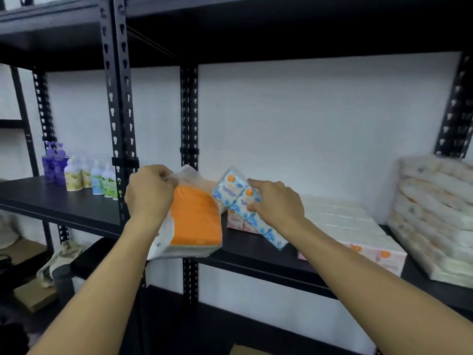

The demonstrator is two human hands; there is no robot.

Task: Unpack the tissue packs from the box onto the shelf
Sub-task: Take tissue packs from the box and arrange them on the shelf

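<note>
Orange-faced plastic wrap on the big pack (pixel 194 221) looks soft and slippery; the left hand (pixel 151 193) pinches its top seam at the shelf (pixel 250 254) front edge. The right hand (pixel 276 203), fingers closed, grips light blue packs (pixel 243 201) just beside.

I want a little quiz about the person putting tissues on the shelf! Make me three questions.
1. True or false: the left hand grips the top of the orange pack.
2. What is the right hand touching? A) a purple bottle B) the blue and white pack C) the shelf post
3. Fill in: the small bottles stand on the shelf to the ____ of the orange pack.

Key: 1 true; 2 B; 3 left.
</note>
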